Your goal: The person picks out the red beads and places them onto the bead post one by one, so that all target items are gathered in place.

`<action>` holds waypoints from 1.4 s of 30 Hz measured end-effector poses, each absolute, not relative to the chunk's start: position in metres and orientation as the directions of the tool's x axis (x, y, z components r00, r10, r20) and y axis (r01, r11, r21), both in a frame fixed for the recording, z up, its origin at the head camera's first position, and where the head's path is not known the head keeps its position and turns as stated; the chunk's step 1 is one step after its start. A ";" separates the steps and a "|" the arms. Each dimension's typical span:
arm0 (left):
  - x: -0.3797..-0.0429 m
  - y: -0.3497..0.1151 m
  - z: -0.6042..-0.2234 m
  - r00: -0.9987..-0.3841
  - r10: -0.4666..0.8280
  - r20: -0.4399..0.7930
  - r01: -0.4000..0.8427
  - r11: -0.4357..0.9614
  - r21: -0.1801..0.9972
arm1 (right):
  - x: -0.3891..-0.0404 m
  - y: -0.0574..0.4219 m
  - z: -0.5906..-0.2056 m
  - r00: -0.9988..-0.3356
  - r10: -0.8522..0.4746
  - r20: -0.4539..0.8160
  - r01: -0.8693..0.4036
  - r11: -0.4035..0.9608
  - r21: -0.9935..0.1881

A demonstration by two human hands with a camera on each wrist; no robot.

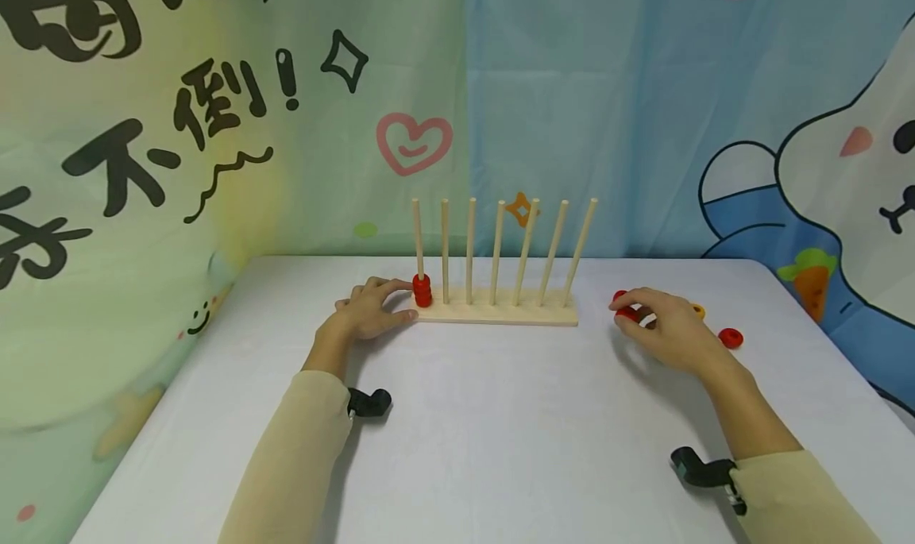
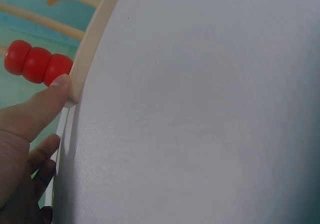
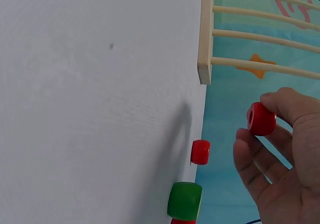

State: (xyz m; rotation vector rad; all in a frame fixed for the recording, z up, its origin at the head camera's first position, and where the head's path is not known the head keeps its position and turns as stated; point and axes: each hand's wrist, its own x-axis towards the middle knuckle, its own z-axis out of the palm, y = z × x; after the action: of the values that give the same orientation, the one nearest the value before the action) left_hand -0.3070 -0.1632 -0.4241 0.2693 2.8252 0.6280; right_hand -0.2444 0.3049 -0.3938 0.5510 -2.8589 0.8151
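A wooden peg rack (image 1: 493, 315) stands on the table with a row of upright pegs. Three red beads (image 2: 37, 63) are stacked on its leftmost peg. My left hand (image 1: 368, 310) holds the rack's left end, its thumb (image 2: 52, 97) at the front corner beside the lowest bead and its index finger reaching behind. Off the rack's right end, my right hand (image 1: 665, 326) pinches a red bead (image 3: 262, 119) between thumb and finger, raised over the table. Its other fingers are loosely bent.
Loose beads lie around my right hand: a red bead (image 3: 200, 152), a green bead (image 3: 185, 201), a yellow bead (image 1: 698, 311) partly hidden by the hand, and another red bead (image 1: 731, 338) farther right. A printed cloth (image 1: 572, 115) hangs behind the white table (image 1: 493, 433).
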 end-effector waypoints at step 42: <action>-0.306 -0.162 -0.418 -0.953 0.229 -0.199 0.120 0.887 0.446 | -0.246 0.259 -0.368 -0.893 -0.329 0.308 -0.446 0.741 -0.502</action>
State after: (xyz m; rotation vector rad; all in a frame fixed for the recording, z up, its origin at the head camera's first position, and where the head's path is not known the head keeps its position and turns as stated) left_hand -0.3057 -0.1621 -0.4180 0.2641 2.8084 0.6408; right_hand -0.2465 0.2587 -0.3682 0.6180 -2.7421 0.8664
